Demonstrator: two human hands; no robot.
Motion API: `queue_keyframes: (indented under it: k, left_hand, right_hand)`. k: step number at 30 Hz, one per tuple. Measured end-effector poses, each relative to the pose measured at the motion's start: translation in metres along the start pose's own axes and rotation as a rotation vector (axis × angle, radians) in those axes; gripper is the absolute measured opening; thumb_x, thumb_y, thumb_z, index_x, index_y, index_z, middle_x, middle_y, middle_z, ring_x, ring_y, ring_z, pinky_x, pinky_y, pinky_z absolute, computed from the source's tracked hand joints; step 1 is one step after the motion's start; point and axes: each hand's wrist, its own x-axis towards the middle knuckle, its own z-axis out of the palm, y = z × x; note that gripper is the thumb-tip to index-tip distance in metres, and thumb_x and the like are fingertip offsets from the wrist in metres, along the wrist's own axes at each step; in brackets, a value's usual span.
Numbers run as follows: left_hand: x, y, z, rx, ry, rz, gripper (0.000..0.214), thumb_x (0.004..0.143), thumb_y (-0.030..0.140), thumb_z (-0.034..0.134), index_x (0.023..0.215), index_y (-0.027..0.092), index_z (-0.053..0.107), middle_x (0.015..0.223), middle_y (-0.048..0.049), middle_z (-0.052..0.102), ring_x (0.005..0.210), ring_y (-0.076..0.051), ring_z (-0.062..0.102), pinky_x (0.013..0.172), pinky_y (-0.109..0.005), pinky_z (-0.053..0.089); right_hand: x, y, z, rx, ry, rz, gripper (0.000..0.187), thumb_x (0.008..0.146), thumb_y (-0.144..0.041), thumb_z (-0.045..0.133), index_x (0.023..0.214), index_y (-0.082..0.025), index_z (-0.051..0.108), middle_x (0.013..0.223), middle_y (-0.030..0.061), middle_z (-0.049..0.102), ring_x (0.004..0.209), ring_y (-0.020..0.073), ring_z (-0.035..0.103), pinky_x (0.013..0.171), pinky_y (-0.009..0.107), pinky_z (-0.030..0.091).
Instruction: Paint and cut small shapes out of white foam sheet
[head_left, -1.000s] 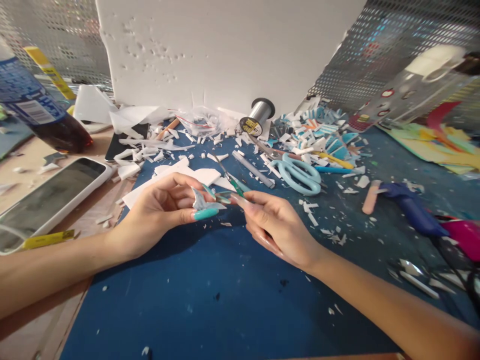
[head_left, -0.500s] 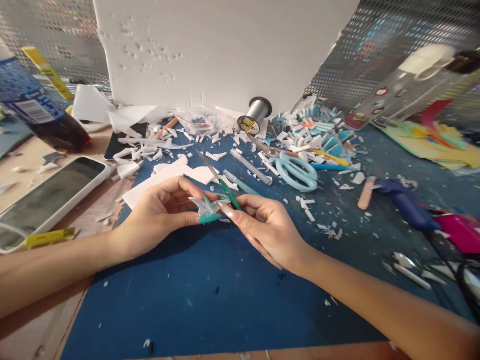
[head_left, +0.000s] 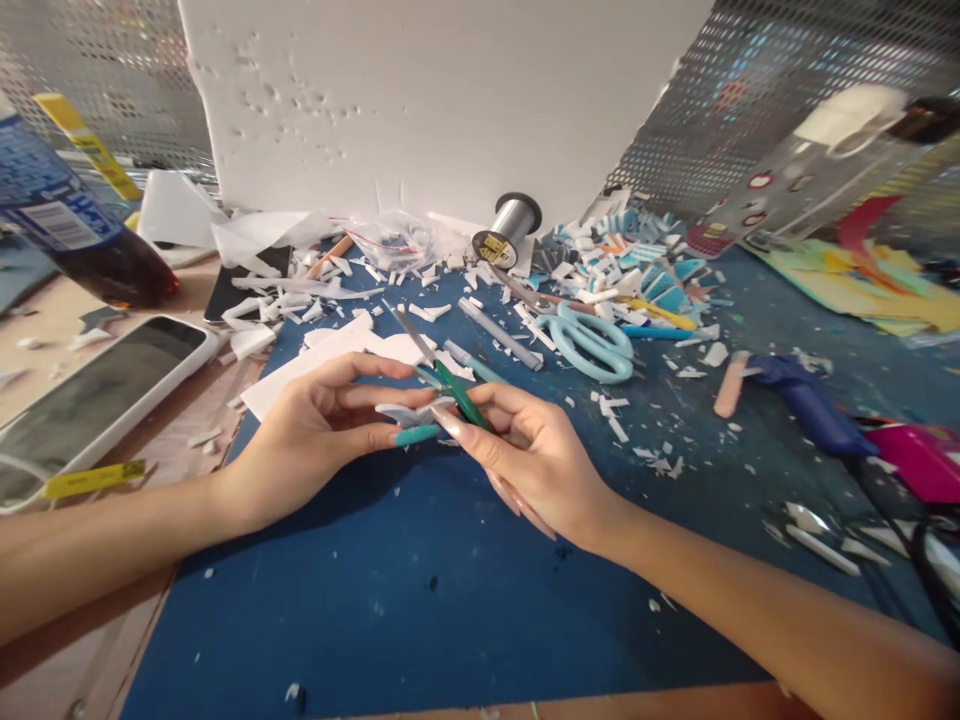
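The green knife point(head_left: 460, 393) pairs a smooth, plastic-looking handle with a slim metal blade, while the small pale piece point(head_left: 405, 413) looks smooth. Below, the cutting mat point(head_left: 390, 600) is matt and lightly scuffed, laid over a tabletop point(head_left: 94, 630) that looks like wood. The scissors point(head_left: 589, 345) have smooth plastic handles; the spool point(head_left: 511, 225) carries bright metallic wire. Behind, the white board point(head_left: 450, 110) resembles foam, matt and pitted at left, against perforated metal mesh point(head_left: 664, 150). The phone's screen point(head_left: 112, 400) is dark and glossy, the bag point(head_left: 397, 245) clear, crinkled plastic, and the glue gun point(head_left: 814, 405) smooth plastic.
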Motion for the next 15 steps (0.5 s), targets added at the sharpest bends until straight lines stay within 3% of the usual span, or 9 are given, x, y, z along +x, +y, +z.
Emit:
queue_keyframes:
  k: [9,15]
  left_hand:
    - [-0.0007,-0.0002,0.002,-0.012,-0.029,0.071,0.04,0.077,-0.003,0.078,0.103,0.025,0.069,0.099,0.0059,0.081,0.097,-0.01,0.076,0.086,-0.013,0.06]
    - [0.0003,-0.0055,0.0001,-0.004,-0.03,0.072,0.044,0.073,-0.006,0.078,0.104,0.022,0.067,0.099,0.0056,0.08,0.098,-0.009,0.075,0.09,-0.014,0.059]
  right_hand:
    - [-0.0019,-0.0036,0.001,0.006,-0.064,0.012,0.022,0.091,-0.038,0.07,0.095,-0.017,0.066,0.061,-0.0082,0.049,0.035,0.002,0.04,0.031,0.016,0.031]
    - [-0.0023,-0.0027,0.0011,-0.08,-0.047,0.009,0.021,0.092,-0.037,0.069,0.097,-0.017,0.065,0.064,-0.0071,0.052,0.039,0.0032,0.044,0.037,0.018,0.038]
